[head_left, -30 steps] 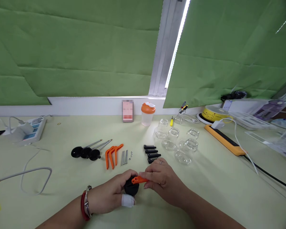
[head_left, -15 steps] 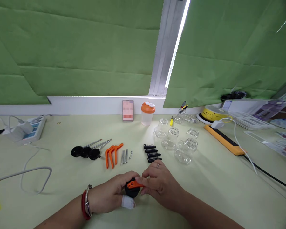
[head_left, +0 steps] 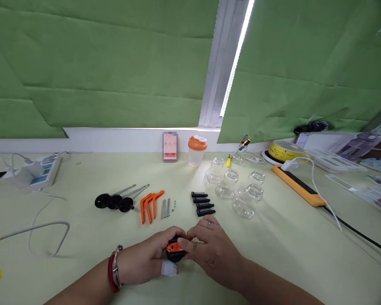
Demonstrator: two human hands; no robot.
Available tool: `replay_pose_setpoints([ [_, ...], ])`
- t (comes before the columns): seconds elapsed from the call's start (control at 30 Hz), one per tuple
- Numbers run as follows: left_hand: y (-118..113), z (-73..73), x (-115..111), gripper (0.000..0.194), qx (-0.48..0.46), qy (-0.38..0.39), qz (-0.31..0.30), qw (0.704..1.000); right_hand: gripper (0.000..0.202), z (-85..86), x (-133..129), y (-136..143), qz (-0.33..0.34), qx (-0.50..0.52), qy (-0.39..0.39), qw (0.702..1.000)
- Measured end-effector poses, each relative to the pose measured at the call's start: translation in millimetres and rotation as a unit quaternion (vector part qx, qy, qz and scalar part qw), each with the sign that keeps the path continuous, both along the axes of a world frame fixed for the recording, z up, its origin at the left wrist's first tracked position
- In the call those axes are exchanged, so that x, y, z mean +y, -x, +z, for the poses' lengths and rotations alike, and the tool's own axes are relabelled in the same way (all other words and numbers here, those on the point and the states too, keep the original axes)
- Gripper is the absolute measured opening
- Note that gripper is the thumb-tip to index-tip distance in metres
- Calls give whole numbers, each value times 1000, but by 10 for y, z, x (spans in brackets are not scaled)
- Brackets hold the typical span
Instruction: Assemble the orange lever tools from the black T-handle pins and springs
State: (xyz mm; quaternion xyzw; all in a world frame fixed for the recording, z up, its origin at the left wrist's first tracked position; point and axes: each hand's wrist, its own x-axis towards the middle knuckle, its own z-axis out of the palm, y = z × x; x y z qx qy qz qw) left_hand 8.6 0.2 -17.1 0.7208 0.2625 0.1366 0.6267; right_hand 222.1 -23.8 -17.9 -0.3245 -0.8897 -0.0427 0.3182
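Note:
My left hand (head_left: 142,257), with white tape round one finger, is closed around a round black part (head_left: 175,256) low in the middle of the view. An orange lever (head_left: 171,247) lies across the top of this part. My right hand (head_left: 214,254) pinches the lever's right end between thumb and fingers, which hide that end. Beyond my hands lie three more bent orange levers (head_left: 148,202), several metal pins (head_left: 165,208), tiny metal pieces (head_left: 174,206) and several black parts with springs (head_left: 205,212). Black round parts with metal tubes (head_left: 100,200) lie to the left.
Several clear glass jars (head_left: 226,190) stand at right centre. Behind them are an orange-lidded cup (head_left: 197,146), a phone (head_left: 170,146) and screwdrivers (head_left: 244,144). An orange power strip (head_left: 300,186) lies right; a white power strip (head_left: 52,171) and cable (head_left: 51,226) are left.
The orange lever has shifted slightly left and down onto the black part. My right hand has moved a little left, with its thumb now pressed over the lever.

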Motion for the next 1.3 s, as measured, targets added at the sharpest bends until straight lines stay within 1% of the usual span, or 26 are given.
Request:
replay_pose_setpoints([
  [0.13,-12,-14,-13,41,-19,38,-4,999,16,-9,-5,9,-2,-7,0,1000],
  [0.27,-16,54,2,44,-47,64,-12,997,14,-12,-4,18,6,-2,3,1000],
  [0.43,1,164,9,33,-14,37,9,999,15,-11,-4,42,9,-1,-4,1000],
  [0.6,10,149,5,34,-25,42,25,998,19,-27,-4,68,15,-12,7,1000],
  [0.67,27,126,17,34,-25,36,32,999,27,-16,1,47,28,0,19,999],
  [0.73,49,99,32,35,-33,43,47,997,39,10,22,-12,43,41,48,997],
  [0.77,60,86,38,35,-39,62,59,996,42,22,43,-56,46,74,72,994],
  [0.8,67,74,43,35,-48,91,73,992,40,31,71,-106,40,115,105,987],
  [0.83,71,64,44,35,-62,129,84,986,37,34,107,-157,25,163,144,976],
  [0.9,66,53,39,34,-95,200,88,971,36,10,197,-242,-29,247,244,937],
  [0.93,60,51,33,33,-109,223,80,965,35,-18,245,-265,-60,274,282,917],
  [0.97,53,51,26,33,-118,238,69,962,31,-57,291,-268,-80,281,300,908],
  [1.0,48,50,19,33,-119,247,58,960,26,-104,333,-252,-91,270,300,911],
  [1.03,45,49,14,33,-111,251,49,960,23,-156,369,-216,-87,245,290,921],
  [1.1,51,41,8,33,-88,246,33,965,21,-266,424,-100,-53,175,270,945],
  [1.2,78,30,13,34,-61,200,12,978,24,-397,482,111,-6,81,217,973],
  [1.3,102,46,23,35,-44,147,-7,988,21,-445,545,281,5,-8,171,985],
])
